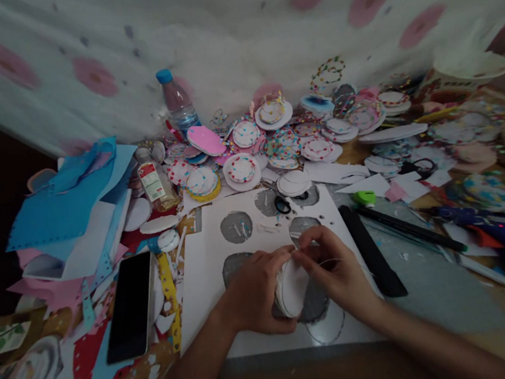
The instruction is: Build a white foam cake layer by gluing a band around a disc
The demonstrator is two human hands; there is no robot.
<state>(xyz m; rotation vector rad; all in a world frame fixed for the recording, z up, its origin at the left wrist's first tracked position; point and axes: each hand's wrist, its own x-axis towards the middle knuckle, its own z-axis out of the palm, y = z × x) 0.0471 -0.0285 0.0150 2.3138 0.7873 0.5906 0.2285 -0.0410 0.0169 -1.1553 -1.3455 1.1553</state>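
Observation:
In the middle of the head view my left hand (257, 289) is wrapped round a small white paper disc piece (292, 288), which looks layered and is tilted toward me. The thumb and forefinger of my right hand (329, 263) pinch at its upper edge. A thin white string (331, 260) runs out beside those fingers. Both hands are above a white sheet (203, 280) with round cut-outs, grey showing through them. Small black-handled scissors (282, 204) lie at the sheet's far side, partly under a stack of white discs (294, 182).
Behind lie several decorated paper discs (241, 171), a water bottle (179, 103) and a glue bottle (155, 182). A phone (129, 307) and blue foam sheets (60, 220) are left. A black case (371, 252), a pen (412, 229) and a blue glue gun (484, 218) lie right.

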